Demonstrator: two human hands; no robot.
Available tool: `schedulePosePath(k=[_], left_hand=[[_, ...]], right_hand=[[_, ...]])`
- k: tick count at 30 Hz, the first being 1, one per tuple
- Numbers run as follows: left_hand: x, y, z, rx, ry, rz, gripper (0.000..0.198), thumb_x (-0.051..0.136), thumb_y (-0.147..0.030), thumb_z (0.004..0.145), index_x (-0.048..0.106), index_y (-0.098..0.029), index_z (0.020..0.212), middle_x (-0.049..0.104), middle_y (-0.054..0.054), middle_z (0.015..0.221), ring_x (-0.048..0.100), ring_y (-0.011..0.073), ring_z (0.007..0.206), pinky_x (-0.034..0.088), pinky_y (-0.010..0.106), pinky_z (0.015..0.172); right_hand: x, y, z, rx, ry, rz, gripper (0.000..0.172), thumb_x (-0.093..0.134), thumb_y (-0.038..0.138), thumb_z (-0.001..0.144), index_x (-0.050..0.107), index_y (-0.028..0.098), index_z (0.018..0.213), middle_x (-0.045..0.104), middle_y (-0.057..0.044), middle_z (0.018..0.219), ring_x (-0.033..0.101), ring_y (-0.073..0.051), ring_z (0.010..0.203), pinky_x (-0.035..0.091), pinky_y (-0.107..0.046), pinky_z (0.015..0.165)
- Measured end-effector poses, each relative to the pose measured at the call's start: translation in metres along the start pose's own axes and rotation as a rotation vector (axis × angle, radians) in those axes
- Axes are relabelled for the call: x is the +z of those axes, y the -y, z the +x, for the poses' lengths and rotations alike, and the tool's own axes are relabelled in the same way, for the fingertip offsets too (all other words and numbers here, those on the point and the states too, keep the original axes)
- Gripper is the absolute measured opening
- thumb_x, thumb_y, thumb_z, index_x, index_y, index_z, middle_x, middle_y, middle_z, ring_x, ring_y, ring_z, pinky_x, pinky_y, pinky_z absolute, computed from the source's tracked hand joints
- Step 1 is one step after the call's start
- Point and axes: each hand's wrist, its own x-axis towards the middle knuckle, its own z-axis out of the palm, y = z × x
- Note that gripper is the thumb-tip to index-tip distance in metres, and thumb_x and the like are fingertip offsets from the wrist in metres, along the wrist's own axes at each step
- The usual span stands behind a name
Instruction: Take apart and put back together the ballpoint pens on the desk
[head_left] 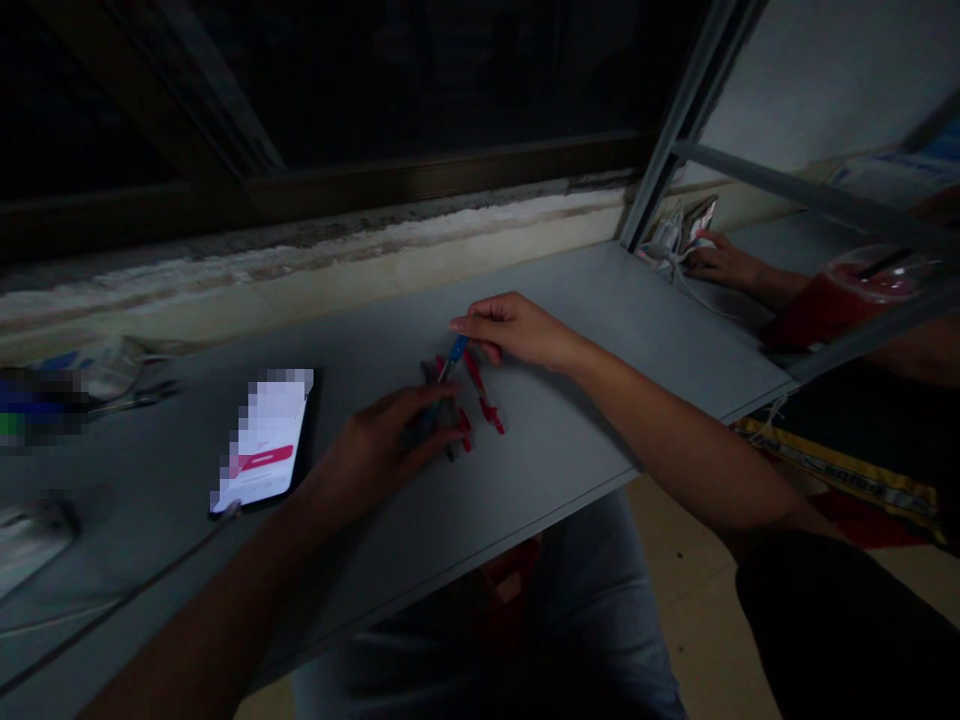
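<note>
My right hand (510, 328) is closed, thumb and fingers pinching a blue-handled tool (457, 348) whose thin metal shaft slants down to the left. Close by on the grey table is my left hand (390, 430), curled and smeared by motion. Something dark shows between its thumb and fingers, too blurred to name. Just right of the left fingertips lies a small red piece (465, 430). Below my right hand, a longer thin red piece (484, 392) lies on the tabletop. Part of the space under the tool's tip is hidden by the left fingers.
A lit phone (262, 445) with a cable lies on the table (570, 440) to the left. Blurred small items (112, 370) stand at the far left. Beyond a metal frame post (667, 140) are another person's hand (720, 262), white cables and a cup of red drink (840, 300).
</note>
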Motion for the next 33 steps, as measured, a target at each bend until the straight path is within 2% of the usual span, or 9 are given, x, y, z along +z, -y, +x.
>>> schedulePosePath(k=[3, 6, 10, 17, 20, 24, 27, 33], left_hand=[[0.003, -0.002, -0.001, 0.105, 0.108, -0.066, 0.034, 0.067, -0.045, 0.098, 0.068, -0.025, 0.125, 0.074, 0.004, 0.106, 0.072, 0.0180, 0.088, 0.056, 0.028, 0.080], [0.005, -0.003, -0.002, 0.119, 0.151, -0.100, 0.035, 0.072, -0.045, 0.095, 0.069, -0.024, 0.123, 0.074, 0.005, 0.109, 0.071, 0.0187, 0.091, 0.056, 0.030, 0.083], [0.004, -0.005, -0.001, 0.112, 0.153, -0.093, 0.018, 0.067, -0.036, 0.099, 0.073, -0.022, 0.108, 0.074, 0.003, 0.098, 0.069, 0.0159, 0.080, 0.054, 0.029, 0.077], [0.006, -0.013, 0.001, 0.086, 0.164, -0.107, 0.018, 0.065, -0.038, 0.100, 0.072, -0.021, 0.104, 0.072, 0.004, 0.095, 0.066, 0.0146, 0.072, 0.054, 0.029, 0.072], [0.008, -0.012, -0.001, 0.091, 0.172, -0.087, 0.020, 0.068, -0.040, 0.098, 0.071, -0.022, 0.105, 0.072, 0.004, 0.095, 0.067, 0.0166, 0.078, 0.054, 0.029, 0.074], [0.010, -0.012, -0.004, 0.110, 0.189, -0.078, 0.024, 0.071, -0.044, 0.096, 0.070, -0.023, 0.107, 0.071, 0.004, 0.098, 0.065, 0.0150, 0.073, 0.053, 0.028, 0.071], [0.010, -0.015, -0.004, 0.118, 0.193, -0.055, 0.018, 0.065, -0.040, 0.100, 0.071, -0.022, 0.102, 0.070, 0.003, 0.090, 0.065, 0.0155, 0.073, 0.053, 0.029, 0.072], [0.010, -0.016, -0.004, 0.154, 0.196, -0.015, 0.019, 0.063, -0.038, 0.102, 0.071, -0.021, 0.102, 0.068, 0.003, 0.083, 0.064, 0.0168, 0.073, 0.053, 0.031, 0.075]], right_hand=[[0.005, -0.002, 0.000, 0.016, 0.004, 0.016, 0.052, 0.064, 0.058, 0.094, 0.049, 0.019, 0.063, 0.051, 0.006, 0.048, 0.039, -0.007, 0.046, 0.031, -0.024, 0.051], [0.011, -0.005, 0.000, 0.025, 0.022, 0.006, 0.052, 0.064, 0.058, 0.094, 0.050, 0.018, 0.063, 0.052, 0.006, 0.048, 0.040, -0.006, 0.046, 0.030, -0.024, 0.050], [0.015, -0.006, -0.001, 0.015, 0.035, 0.017, 0.054, 0.065, 0.060, 0.092, 0.048, 0.019, 0.062, 0.052, 0.006, 0.048, 0.040, -0.006, 0.045, 0.030, -0.024, 0.049], [0.015, -0.003, -0.004, 0.040, 0.100, -0.035, 0.051, 0.064, 0.058, 0.094, 0.051, 0.018, 0.064, 0.056, 0.004, 0.051, 0.044, -0.006, 0.046, 0.031, -0.023, 0.051], [0.013, 0.003, -0.006, 0.090, 0.176, -0.127, 0.054, 0.061, 0.057, 0.096, 0.055, 0.016, 0.062, 0.056, 0.003, 0.050, 0.045, -0.006, 0.046, 0.032, -0.024, 0.052], [0.012, 0.011, -0.008, 0.109, 0.263, -0.199, 0.054, 0.061, 0.054, 0.097, 0.056, 0.016, 0.060, 0.057, 0.003, 0.050, 0.045, -0.007, 0.047, 0.033, -0.024, 0.053], [0.012, 0.013, -0.009, 0.110, 0.276, -0.227, 0.054, 0.058, 0.053, 0.099, 0.057, 0.015, 0.061, 0.057, 0.002, 0.051, 0.045, -0.007, 0.047, 0.033, -0.024, 0.054], [0.012, 0.009, -0.009, 0.093, 0.281, -0.236, 0.054, 0.061, 0.058, 0.095, 0.056, 0.016, 0.061, 0.057, 0.002, 0.052, 0.044, -0.007, 0.048, 0.031, -0.024, 0.054]])
